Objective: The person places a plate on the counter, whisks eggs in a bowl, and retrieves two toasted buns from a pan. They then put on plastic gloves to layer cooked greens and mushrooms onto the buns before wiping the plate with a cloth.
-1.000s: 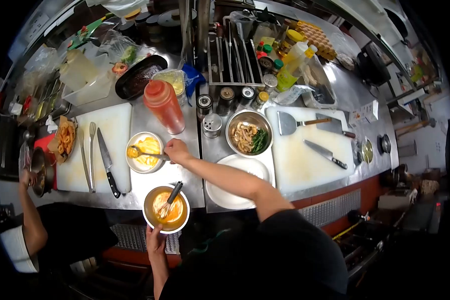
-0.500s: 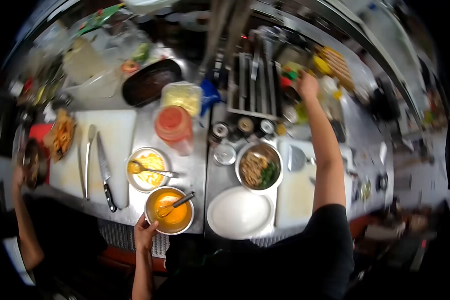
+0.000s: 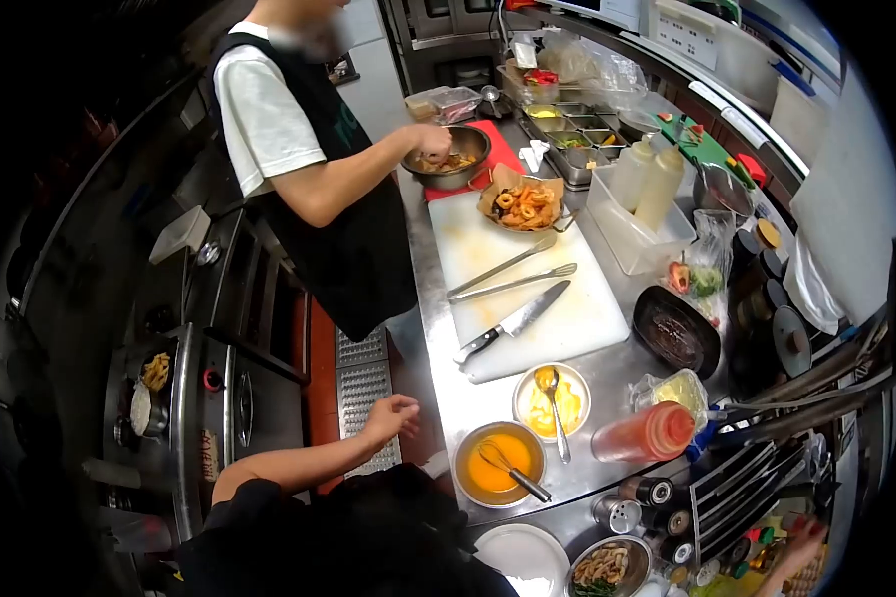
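Observation:
My left hand [image 3: 396,416] hangs in the air beside the counter edge, holding nothing, with its fingers loosely bent and apart. Nearest to it is a metal bowl [image 3: 461,488] of orange-yellow liquid, likely beaten egg, with a whisk [image 3: 513,472] leaning in it. Behind that, a spoon [image 3: 560,423] rests in a white bowl [image 3: 520,403] with yellow contents. At the lower right, my right hand [image 3: 802,542] reaches among bottles and jars; it is smeared, and I cannot see what its fingers hold. A bowl of meat strips and greens [image 3: 605,565] and a white plate [image 3: 516,549] stand between.
A co-worker [image 3: 338,179] has a hand in a metal bowl [image 3: 458,177]. The white cutting board [image 3: 592,318] bears a knife [image 3: 523,320], tongs [image 3: 516,282] and a paper-lined pan of fried food [image 3: 528,204]. A red squeeze bottle [image 3: 642,436] stands nearby. Stoves [image 3: 209,398] line the left.
The view has swung left, bringing the co-worker and stoves into sight. My left hand has let go of the metal bowl with the whisk. My right arm still reaches toward the bottles.

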Motion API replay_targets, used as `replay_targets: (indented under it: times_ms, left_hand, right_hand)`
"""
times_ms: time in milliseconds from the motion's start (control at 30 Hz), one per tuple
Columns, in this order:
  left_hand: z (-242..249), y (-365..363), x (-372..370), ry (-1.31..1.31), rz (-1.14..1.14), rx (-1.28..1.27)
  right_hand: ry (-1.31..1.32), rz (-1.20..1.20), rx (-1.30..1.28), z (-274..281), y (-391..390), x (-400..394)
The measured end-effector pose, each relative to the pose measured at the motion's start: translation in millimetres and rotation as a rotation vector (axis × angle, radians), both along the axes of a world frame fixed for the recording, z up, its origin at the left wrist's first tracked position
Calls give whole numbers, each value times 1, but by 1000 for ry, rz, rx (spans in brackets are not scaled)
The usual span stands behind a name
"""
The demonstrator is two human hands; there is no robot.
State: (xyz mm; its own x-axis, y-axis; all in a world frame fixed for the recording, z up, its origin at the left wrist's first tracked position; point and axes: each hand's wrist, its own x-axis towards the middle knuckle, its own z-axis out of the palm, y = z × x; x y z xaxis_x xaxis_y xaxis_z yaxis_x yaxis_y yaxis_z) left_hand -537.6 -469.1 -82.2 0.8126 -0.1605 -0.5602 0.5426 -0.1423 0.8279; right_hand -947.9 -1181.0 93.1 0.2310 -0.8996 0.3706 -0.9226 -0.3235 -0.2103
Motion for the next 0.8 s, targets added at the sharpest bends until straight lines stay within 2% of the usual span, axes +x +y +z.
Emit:
replay_targets:
  times_ms: [33, 67, 100, 133, 167, 267, 333, 400, 533, 667, 733, 767, 800]
  left_hand:
    - [6, 4, 3, -53, 31, 20]
    - [14, 9, 7, -101, 58, 42]
    - [44, -1, 9, -141, 65, 124]
    - [48, -4, 20, -142, 59, 116]
    - [51, -8, 30, -210, 75, 106]
    - [70, -32, 58, -285, 24, 62]
    - [81, -52, 67, -287, -41, -38]
    - [98, -57, 63, -284, -224, -151]
    - [90, -18, 51, -178, -340, -268]
    - [68, 56, 49, -60, -156, -280]
    - [58, 86, 51, -49, -56, -279]
    - [56, 98, 52, -53, -8, -263]
    - [55, 106, 54, -57, 37, -242]
  right_hand:
    - [-3, 54, 42, 29, 15, -1]
    - [-199, 178, -177, 80, 81, 37]
    - [-345, 320, -400, 130, 147, 75]
    - [-272, 268, -517, 168, 191, 97]
    - [-312, 375, -472, 187, 210, 112]
    - [-452, 812, 29, 225, 240, 198]
    - [-510, 1038, 276, 236, 267, 289]
    - [-584, 1030, 91, 240, 351, 386]
    - [-529, 1115, -238, 215, 387, 529]
    - [-577, 1171, -331, 216, 440, 589]
    - [-608, 1183, -164, 220, 452, 608]
    - [-587, 1162, -371, 222, 461, 612]
    - [-588, 1173, -371, 224, 466, 618]
